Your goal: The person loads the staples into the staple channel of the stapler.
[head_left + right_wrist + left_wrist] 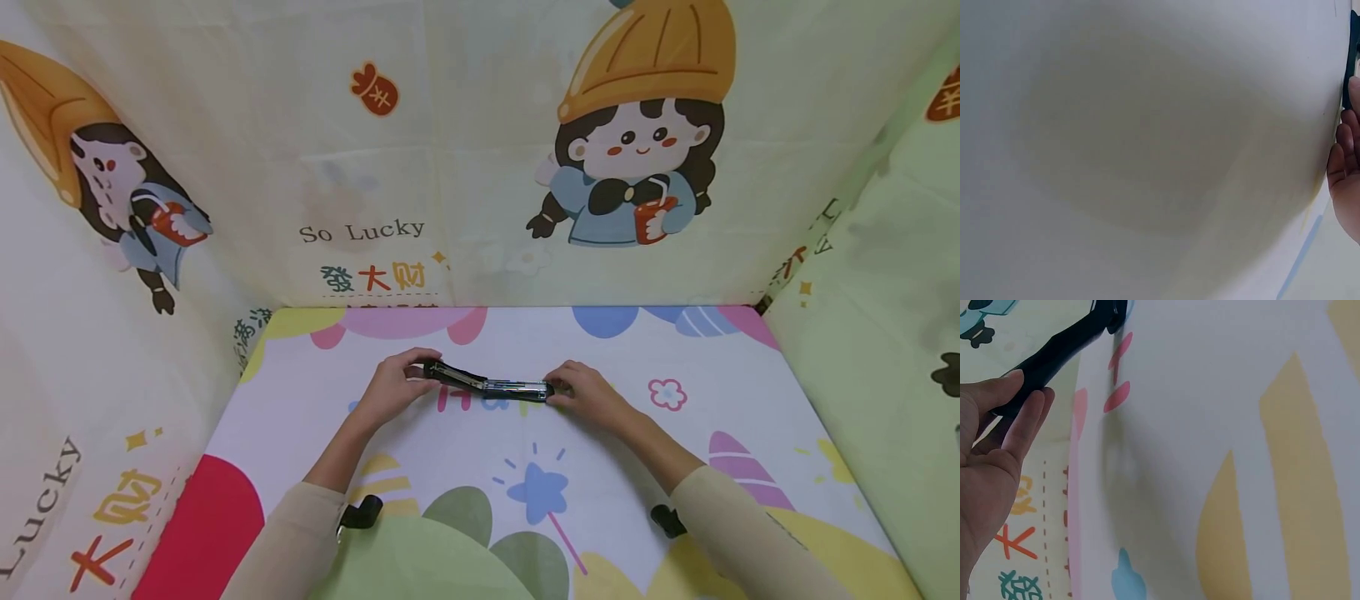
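A long black hinged thing with silvery inner strips (514, 390) is spread out between both hands, bent slightly at its middle. Its exact kind is unclear. My left hand (392, 387) pinches its left end, which is tilted up from the middle. In the left wrist view, the thumb and fingers of the left hand (997, 444) grip the smooth dark outer side (1044, 365). My right hand (588, 396) pinches the right end, the fingers low near the tabletop. At the right wrist view's edge, the right hand (1346, 156) and a dark strip (1350, 69) are only partly visible.
A white table cover (600, 467) with coloured prints lies beneath the hands. Printed cloth walls (480, 183) enclose the back and both sides. Black wrist devices (362, 512) sit by the beige sleeves (288, 542).
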Tool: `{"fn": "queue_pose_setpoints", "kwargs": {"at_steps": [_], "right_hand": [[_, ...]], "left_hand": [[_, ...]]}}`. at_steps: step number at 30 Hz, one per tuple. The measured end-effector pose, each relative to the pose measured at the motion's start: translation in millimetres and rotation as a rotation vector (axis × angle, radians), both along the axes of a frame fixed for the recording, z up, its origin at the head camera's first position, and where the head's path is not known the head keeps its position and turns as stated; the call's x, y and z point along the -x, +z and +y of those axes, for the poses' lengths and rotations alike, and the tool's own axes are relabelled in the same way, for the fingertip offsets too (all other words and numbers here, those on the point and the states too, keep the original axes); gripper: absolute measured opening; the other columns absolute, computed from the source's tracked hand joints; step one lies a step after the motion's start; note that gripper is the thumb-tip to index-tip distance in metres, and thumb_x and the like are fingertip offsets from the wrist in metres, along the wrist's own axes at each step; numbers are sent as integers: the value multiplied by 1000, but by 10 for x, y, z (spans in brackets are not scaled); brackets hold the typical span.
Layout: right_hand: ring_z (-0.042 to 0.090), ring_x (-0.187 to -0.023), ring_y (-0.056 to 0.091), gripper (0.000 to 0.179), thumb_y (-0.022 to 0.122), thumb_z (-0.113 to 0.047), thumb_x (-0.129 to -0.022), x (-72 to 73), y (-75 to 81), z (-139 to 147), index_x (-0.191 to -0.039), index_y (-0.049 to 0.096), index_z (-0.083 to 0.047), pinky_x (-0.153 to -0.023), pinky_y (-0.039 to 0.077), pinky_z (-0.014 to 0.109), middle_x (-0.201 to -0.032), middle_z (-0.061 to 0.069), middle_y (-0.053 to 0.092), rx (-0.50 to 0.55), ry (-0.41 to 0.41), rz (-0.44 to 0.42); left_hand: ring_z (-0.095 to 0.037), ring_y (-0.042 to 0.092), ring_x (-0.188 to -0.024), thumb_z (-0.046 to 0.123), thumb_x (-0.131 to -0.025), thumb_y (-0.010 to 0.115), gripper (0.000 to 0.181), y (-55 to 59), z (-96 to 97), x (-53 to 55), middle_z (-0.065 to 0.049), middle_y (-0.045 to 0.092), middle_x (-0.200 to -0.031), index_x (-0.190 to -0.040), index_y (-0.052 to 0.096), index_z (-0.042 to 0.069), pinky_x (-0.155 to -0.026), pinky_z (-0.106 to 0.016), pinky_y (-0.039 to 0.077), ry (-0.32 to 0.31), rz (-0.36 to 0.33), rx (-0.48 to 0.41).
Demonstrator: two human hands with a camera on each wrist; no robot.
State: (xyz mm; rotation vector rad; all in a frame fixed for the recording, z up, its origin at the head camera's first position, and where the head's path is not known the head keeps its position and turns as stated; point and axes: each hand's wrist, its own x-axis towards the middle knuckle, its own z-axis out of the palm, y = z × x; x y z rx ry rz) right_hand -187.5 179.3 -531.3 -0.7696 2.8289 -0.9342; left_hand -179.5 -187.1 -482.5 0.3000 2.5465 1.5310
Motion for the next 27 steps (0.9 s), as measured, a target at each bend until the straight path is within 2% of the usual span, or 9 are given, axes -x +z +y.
{"fn": "queue_pose_setpoints", "kwargs": {"at_steps": [5,12,17,23,27], "right_hand": [[17,-94,64,30,84,-17,-87,-4,9,-12,-113,73,-5,-86,55,39,-102,4,69,2,-9,-21],[17,-93,63,30,84,-16,-87,-18,14,-5,-113,73,-5,-86,55,39,-103,4,68,15,-18,-25],[18,-93,64,30,83,-15,-87,-20,21,-1,-113,73,-5,-86,55,38,-102,5,68,32,-16,-35],[18,-93,64,29,83,-16,-87,-23,43,-4,-113,73,-5,-86,55,39,-102,5,68,44,-17,-46],[17,-93,64,29,83,-16,-87,-21,25,-6,-112,74,-6,-85,54,37,-102,5,69,43,-23,-39]], "left_hand": [[-26,72,-103,2,-88,80,47,65,53,-2,-13,68,-126,-133,66,6,-79,-27,60,-7,6,-4],[-25,71,-107,8,-88,82,42,166,156,6,-8,71,-120,-127,69,17,-83,-35,61,-16,23,11],[-25,71,-107,8,-88,82,41,205,222,6,-6,73,-117,-126,69,16,-83,-33,60,-19,45,12],[-24,73,-103,7,-87,83,42,250,328,10,-7,75,-111,-126,69,8,-86,-34,61,-38,101,-1],[-21,72,-102,8,-87,83,40,259,404,30,-4,75,-108,-124,69,10,-90,-36,61,-50,92,-11]]}}
